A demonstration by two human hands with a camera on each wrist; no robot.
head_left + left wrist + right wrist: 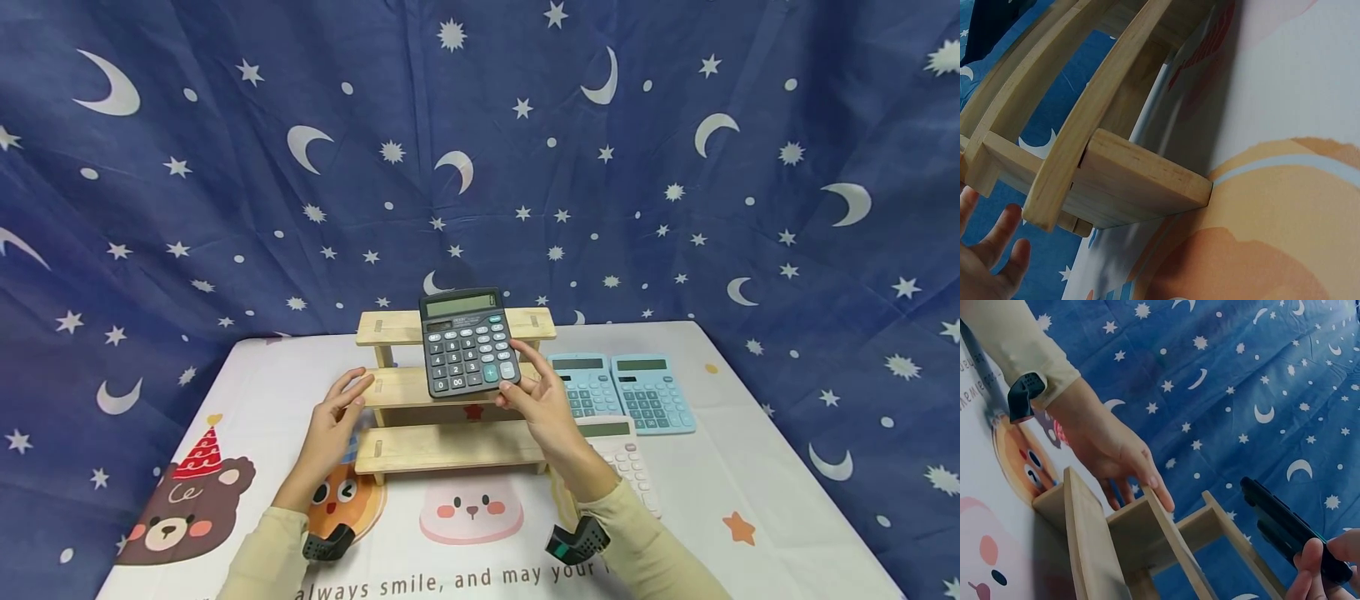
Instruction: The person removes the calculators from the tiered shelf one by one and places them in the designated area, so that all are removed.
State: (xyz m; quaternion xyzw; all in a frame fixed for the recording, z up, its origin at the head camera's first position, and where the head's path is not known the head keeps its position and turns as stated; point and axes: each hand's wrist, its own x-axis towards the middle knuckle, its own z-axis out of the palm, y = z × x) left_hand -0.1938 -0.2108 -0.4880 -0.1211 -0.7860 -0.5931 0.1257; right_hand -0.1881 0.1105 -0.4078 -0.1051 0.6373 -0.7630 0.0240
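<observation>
A black calculator (465, 340) is held up in front of the wooden three-tier shelf (442, 447), its keys and display facing the head camera. My right hand (553, 417) pinches its lower right corner between thumb and fingers; the right wrist view shows the calculator (1291, 530) edge-on, above the tiers. At the left end of the middle tier is my left hand (330, 425), its fingers loosely bent and fingertips right at the board's end. In the left wrist view the left hand (991, 259) has its fingers spread beside the shelf's end.
Two light blue calculators (651, 396) lie side by side to the right of the shelf. A white-and-pink calculator (633, 467) lies nearer, partly hidden by my right forearm. The printed white tablecloth (757, 450) runs back to a blue star-and-moon curtain (480, 192).
</observation>
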